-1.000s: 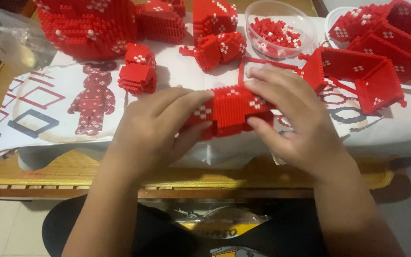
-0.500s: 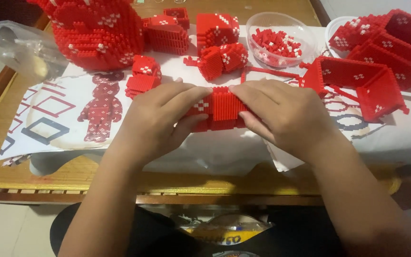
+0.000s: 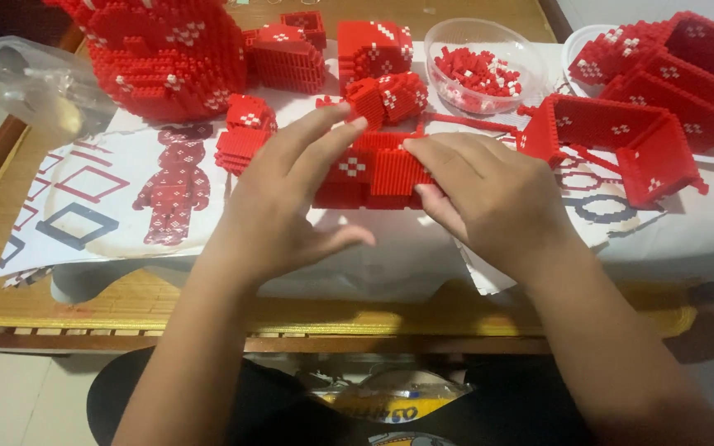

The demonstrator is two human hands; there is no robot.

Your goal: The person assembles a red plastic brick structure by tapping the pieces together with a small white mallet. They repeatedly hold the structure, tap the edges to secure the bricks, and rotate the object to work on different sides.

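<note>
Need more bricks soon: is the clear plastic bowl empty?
Not empty: the clear plastic bowl holds a low pile of small red bricks.

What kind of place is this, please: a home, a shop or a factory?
Probably a home hobby table. Both hands hold a red brick block, with a clear bowl of loose bricks, printed instruction sheets and a large half-built model around them.
</note>
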